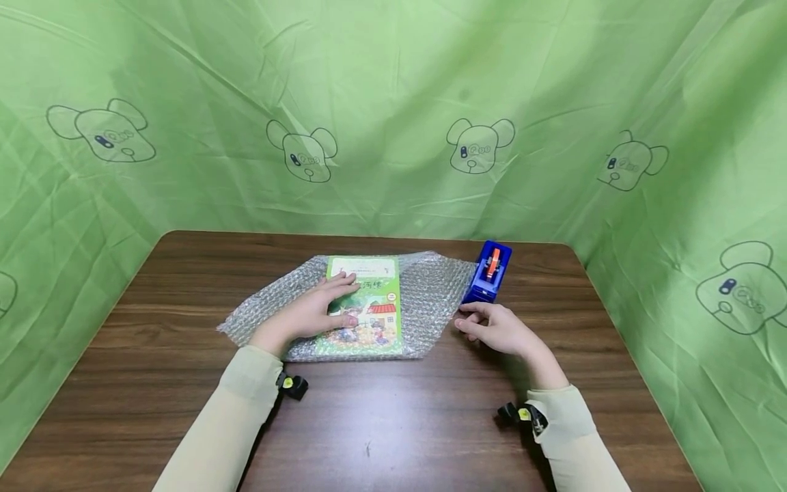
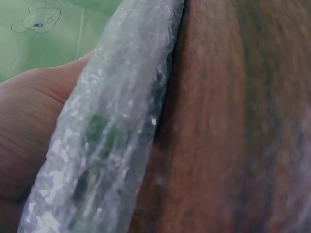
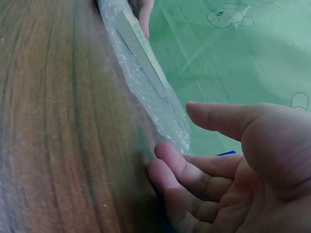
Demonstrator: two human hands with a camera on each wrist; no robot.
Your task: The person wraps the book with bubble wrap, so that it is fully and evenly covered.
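On the desk (image 1: pixel 154 321) we see bubble wrap (image 1: pixel 270 311) under a book (image 1: pixel 375 301), our left hand (image 1: pixel 310 311) pressing it with flat, released fingers; our right hand (image 1: pixel 498 328), fingers loosely curled and grasping nothing, rests just beside the blue dispenser (image 1: pixel 490 272).

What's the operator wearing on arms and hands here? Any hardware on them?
Both arms wear long, close-fitting pale cream sleeves, left sleeve and right sleeve, ending at the wrists. The left hand and right hand are bare, without gloves. A small black clip-like device with a yellow dot sits at each wrist.
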